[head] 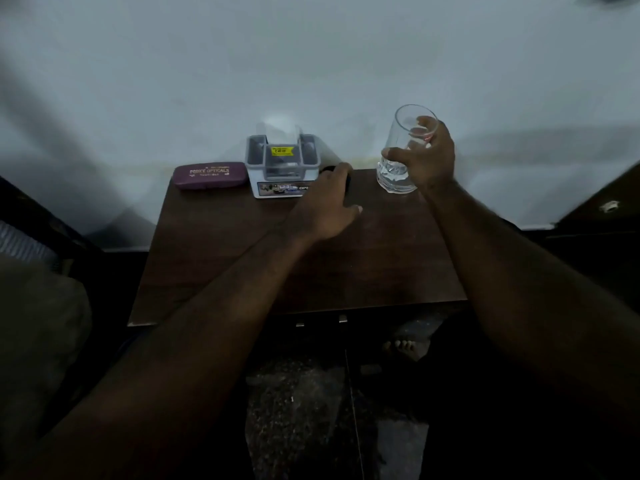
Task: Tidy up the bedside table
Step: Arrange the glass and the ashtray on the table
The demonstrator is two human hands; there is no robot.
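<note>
The dark wooden bedside table (pixel 242 258) stands against a pale wall. At its back right corner my right hand (pixel 426 157) grips a clear drinking glass (pixel 398 174), fingers curled round it; the glass leans slightly and its base is at the tabletop. My left hand (pixel 325 206) lies over a black object (pixel 329 168) just right of the white organizer box (pixel 277 168); most of that object is hidden, and I cannot tell whether the fingers grip it. A purple spectacle case (pixel 209 175) lies at the back left, touching the box.
A bed edge with a striped cloth (pixel 20 244) lies to the left. Dark furniture (pixel 602 216) stands to the right. Below the table's front edge are a speckled floor (pixel 304 410) and a bare foot (pixel 405 348).
</note>
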